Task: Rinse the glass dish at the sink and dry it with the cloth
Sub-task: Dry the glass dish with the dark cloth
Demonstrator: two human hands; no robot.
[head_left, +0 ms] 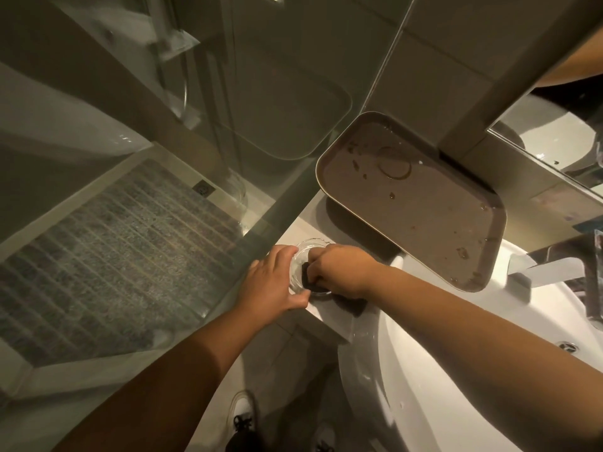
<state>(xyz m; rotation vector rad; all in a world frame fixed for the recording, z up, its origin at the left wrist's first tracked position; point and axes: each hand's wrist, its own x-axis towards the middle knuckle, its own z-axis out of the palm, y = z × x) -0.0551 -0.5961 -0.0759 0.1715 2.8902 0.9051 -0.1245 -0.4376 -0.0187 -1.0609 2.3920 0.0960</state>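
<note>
The small round glass dish (pixel 301 267) sat on the white counter ledge (pixel 329 313) just left of the sink basin (pixel 456 370), close to the ledge's front corner and well apart from the faucet (pixel 551 272). The left hand (pixel 272 282) lay against the dish's left rim, fingers spread and curved round its outer wall with the thumb at the near edge, bracing rather than lifting. The right hand (pixel 339 272) came across from the basin side, fingers bunched tight on a dark cloth (pixel 310 282) pressed down into the bowl of the dish; more of that cloth trailed out onto the ledge beneath the wrist.

Being round, the dish had no long axis to mind. What mattered was that it lay between the two hands, with the cloth hand directly above it and the steadying hand on the outside. To my eye this was the drying step, and any turning of the dish would fall to the left hand. A wet brown tray (pixel 414 203) stood just behind, overhanging the basin.
</note>
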